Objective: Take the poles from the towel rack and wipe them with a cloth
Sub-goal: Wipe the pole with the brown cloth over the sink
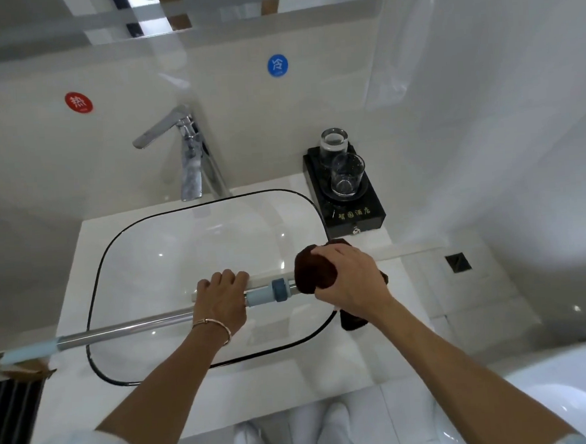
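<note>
A metal pole with pale blue plastic fittings lies level across the white sink, running from the lower left to the right. My left hand grips it near its middle, just left of a blue collar. My right hand is closed on a dark brown cloth that wraps the pole's right end; the end itself is hidden inside the cloth. A flap of the cloth hangs below my wrist.
A chrome faucet stands behind the basin. A black tray with two glasses sits at the sink's right rear. A toilet rim shows at the lower right. A brown paper item lies under the pole's left end.
</note>
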Action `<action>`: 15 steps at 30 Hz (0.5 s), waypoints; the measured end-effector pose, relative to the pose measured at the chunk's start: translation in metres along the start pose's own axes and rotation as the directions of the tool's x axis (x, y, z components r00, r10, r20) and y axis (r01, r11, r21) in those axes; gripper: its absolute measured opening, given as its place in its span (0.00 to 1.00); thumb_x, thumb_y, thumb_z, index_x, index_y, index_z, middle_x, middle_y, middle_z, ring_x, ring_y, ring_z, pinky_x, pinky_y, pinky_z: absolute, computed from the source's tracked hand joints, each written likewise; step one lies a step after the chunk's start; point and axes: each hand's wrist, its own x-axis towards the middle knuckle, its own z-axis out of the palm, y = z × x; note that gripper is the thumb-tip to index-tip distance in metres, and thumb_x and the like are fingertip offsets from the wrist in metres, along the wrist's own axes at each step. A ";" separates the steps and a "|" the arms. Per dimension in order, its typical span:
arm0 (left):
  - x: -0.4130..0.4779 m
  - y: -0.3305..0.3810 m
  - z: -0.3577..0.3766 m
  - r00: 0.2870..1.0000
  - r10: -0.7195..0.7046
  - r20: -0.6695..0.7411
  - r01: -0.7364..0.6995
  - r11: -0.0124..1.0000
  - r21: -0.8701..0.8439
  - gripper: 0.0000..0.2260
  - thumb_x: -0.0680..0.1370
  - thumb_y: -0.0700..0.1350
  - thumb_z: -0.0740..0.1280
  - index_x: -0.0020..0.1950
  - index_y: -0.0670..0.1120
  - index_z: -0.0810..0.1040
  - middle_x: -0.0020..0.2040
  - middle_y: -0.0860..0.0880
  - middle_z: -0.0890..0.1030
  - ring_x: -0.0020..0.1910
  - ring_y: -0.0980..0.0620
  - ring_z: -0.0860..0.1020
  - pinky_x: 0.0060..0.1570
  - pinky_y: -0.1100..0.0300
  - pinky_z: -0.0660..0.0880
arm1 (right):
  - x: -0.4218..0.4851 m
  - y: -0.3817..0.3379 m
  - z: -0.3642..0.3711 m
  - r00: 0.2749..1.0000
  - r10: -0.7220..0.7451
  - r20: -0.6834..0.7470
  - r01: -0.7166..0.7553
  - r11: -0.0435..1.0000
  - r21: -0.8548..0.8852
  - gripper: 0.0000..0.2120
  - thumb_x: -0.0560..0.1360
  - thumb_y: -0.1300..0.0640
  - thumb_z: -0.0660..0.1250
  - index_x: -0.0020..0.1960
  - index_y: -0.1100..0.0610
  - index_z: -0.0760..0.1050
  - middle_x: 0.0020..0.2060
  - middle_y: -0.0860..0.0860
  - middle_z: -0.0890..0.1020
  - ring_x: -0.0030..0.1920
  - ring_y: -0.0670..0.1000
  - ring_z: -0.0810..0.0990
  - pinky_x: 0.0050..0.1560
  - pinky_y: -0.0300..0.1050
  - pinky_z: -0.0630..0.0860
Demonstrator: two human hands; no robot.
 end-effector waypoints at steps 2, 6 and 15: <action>0.001 0.001 0.001 1.000 0.012 0.001 -0.012 1.000 -0.003 0.15 0.65 0.40 0.73 0.49 0.47 0.76 0.40 0.47 0.76 0.39 0.46 0.74 0.41 0.53 0.70 | 0.001 0.030 -0.017 0.997 0.069 -0.039 -0.071 0.997 -0.037 0.30 0.64 0.47 0.73 0.65 0.48 0.73 0.59 0.48 0.78 0.59 0.53 0.75 0.63 0.51 0.70; 0.004 0.003 0.001 1.000 0.003 -0.014 -0.003 1.000 -0.010 0.15 0.65 0.40 0.72 0.50 0.47 0.76 0.41 0.47 0.77 0.40 0.45 0.75 0.42 0.53 0.69 | 0.002 0.078 -0.052 0.925 0.329 -0.189 -0.344 0.937 -0.056 0.30 0.63 0.47 0.70 0.64 0.49 0.73 0.59 0.53 0.78 0.57 0.58 0.75 0.60 0.52 0.71; 0.003 -0.003 0.005 1.000 -0.002 -0.015 0.002 1.000 -0.012 0.16 0.64 0.38 0.71 0.50 0.46 0.76 0.41 0.47 0.76 0.40 0.44 0.75 0.42 0.52 0.68 | 0.003 0.006 0.003 0.998 -0.042 -0.037 0.044 0.996 0.071 0.30 0.61 0.48 0.71 0.62 0.52 0.76 0.56 0.50 0.80 0.58 0.53 0.76 0.62 0.50 0.71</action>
